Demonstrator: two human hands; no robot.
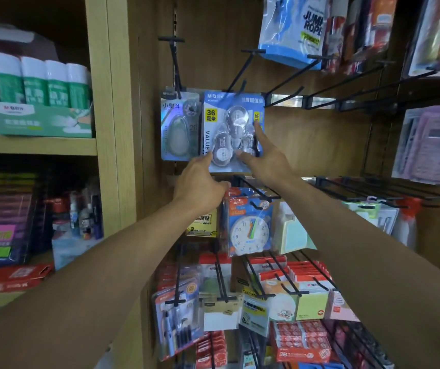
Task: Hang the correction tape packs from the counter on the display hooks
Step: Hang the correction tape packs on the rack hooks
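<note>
Blue correction tape pack (233,129) on black hook (236,73), panel centre. Right hand (263,153) at pack's 4 o'clock: fingers straight, index touching right edge, thumb on lower blister. Left hand (200,182) at 7 o'clock: grips bottom edge. Two packs hung; silver pack (180,126) touching at 9 o'clock. Bare hooks (346,83) at 3 o'clock.

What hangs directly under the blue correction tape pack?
A clock pack hangs under the blue pack, beside a yellow pack partly covered by the left hand.
</note>
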